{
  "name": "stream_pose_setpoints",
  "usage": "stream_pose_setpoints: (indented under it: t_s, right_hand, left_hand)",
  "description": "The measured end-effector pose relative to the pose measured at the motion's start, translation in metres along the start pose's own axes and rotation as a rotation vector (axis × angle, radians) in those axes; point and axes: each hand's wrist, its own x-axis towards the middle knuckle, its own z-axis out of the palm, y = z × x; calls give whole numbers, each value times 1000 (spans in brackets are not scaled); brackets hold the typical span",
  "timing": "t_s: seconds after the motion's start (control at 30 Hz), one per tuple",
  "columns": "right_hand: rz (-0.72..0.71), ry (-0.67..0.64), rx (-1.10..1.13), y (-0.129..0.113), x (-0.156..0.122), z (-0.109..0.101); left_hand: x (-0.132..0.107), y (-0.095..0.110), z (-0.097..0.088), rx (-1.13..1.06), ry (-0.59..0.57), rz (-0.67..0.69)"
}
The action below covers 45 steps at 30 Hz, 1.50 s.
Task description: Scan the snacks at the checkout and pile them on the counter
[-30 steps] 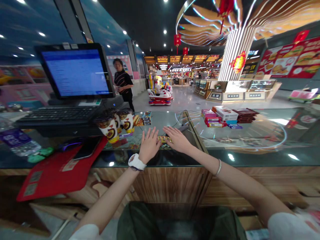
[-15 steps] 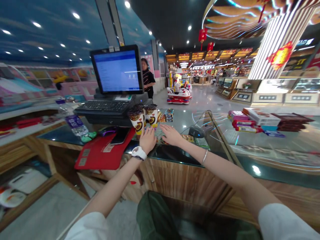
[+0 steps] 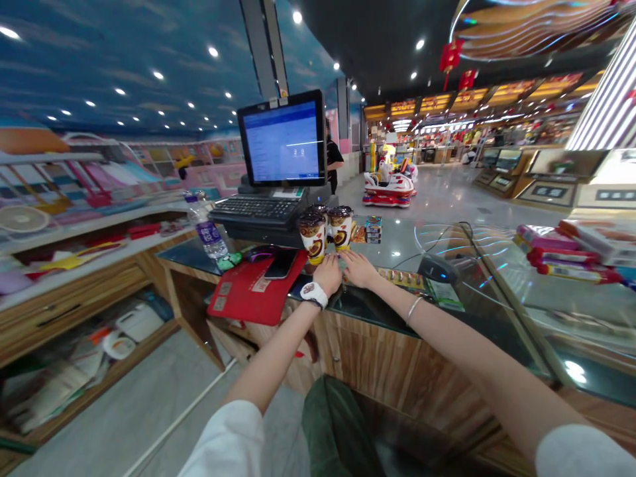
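Three lidded paper cups stand upright in a cluster on the glass counter: a front left cup [image 3: 313, 240], a right cup [image 3: 340, 228], and one mostly hidden behind them. My left hand [image 3: 328, 275], with a white watch on the wrist, rests at the counter just in front of the front left cup, its fingers stretched forward. Beside it, my right hand [image 3: 360, 269] lies with fingers extended below the right cup. Neither hand grips a cup; whether the fingertips touch them I cannot tell. Small packaged snacks [image 3: 372, 230] sit behind my right hand.
Left of the cups are a monitor [image 3: 283, 140], keyboard [image 3: 253, 207], phone [image 3: 281, 264], red mat [image 3: 243, 295] and water bottle [image 3: 211, 235]. A black scanner [image 3: 437, 267] lies to the right, with boxed sweets [image 3: 561, 248] farther along. A person [image 3: 334, 162] stands behind the monitor.
My view has turned left, so the counter things appear farther right. My right hand has come closer to my left hand and the cups. The cups stay in place.
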Motion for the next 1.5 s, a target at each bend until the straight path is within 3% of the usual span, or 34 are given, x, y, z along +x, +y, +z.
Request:
stream_pose_setpoints:
  t_s: [0.2,0.5,0.77,1.0,1.23,1.5]
  right_hand:
    - [47,-60,33,4,1,5]
    - [41,80,-39,8,-9,-8]
    - [66,25,-75,24,-28,-29]
    - [4,112,-117,32,-48,-42]
    - [-125,281,-129,53,-68,-72]
    - [-27,409,-187,92,-91,-106]
  left_hand:
    - [1,-1,4,-53,-42,-34]
    - [-3,1,-5,-105,-59,-30]
    - [-2,2,-17,-172,-65,113]
    - [-1,5,-27,-324,-28,170]
    - [15,35,-42,-418,171,188]
    - [50,85,-49,-439,287,308]
